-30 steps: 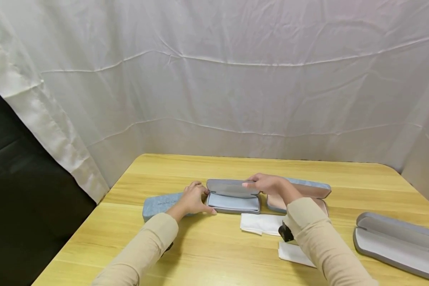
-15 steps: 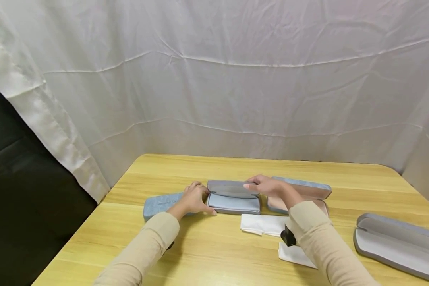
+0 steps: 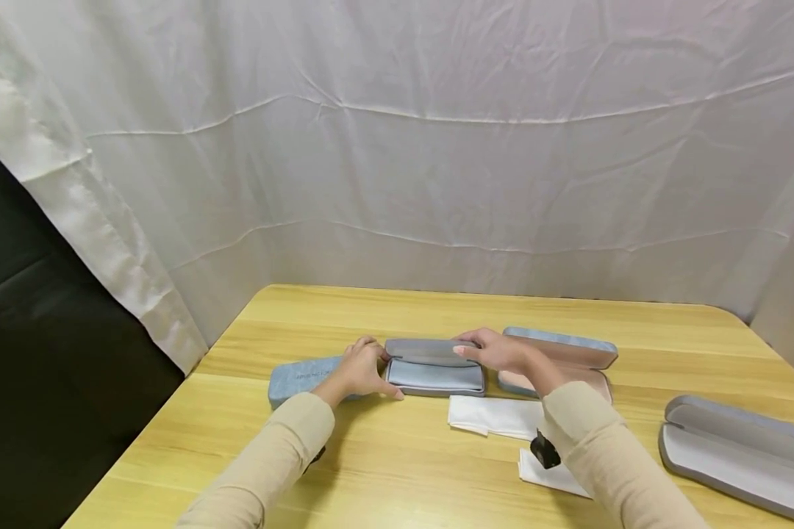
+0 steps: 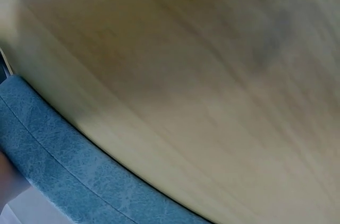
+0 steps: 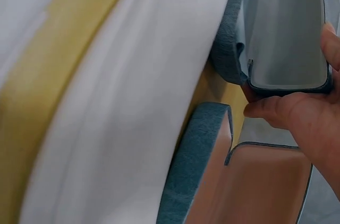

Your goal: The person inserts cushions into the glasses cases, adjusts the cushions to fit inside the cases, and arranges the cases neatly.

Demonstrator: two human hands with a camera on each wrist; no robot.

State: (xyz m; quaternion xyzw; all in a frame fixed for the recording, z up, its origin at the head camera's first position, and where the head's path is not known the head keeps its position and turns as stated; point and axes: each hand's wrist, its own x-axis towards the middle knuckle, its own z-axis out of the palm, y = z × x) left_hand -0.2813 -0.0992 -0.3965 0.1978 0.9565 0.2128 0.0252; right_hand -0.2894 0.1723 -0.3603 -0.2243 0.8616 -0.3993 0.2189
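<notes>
A grey-blue glasses case [image 3: 403, 391] stands open at mid-table in the head view, with a folded light-blue cloth [image 3: 433, 375] in its base. My left hand [image 3: 360, 371] holds the left end of that base, thumb at the front corner and fingers at the back. At the lid's [image 3: 423, 351] right end, my right hand [image 3: 503, 351] grips the edge, thumb on the inner face and the other fingers behind. Up close in the right wrist view, the lid [image 5: 289, 27] shows its pale lining beside the hand. A closed blue glasses case [image 3: 298, 377] lies left, partly behind the left forearm.
Beyond the right hand, another open glasses case [image 3: 562, 345] has a pink lining. Two white folded cloths, a back one [image 3: 492, 415] and a front one [image 3: 549, 474], lie partly under the right arm. A larger open grey case [image 3: 734, 441] sits at the right.
The lid has tipped slightly lower toward the front, with my right hand moving down along with it. My left hand stays at the case's left end.
</notes>
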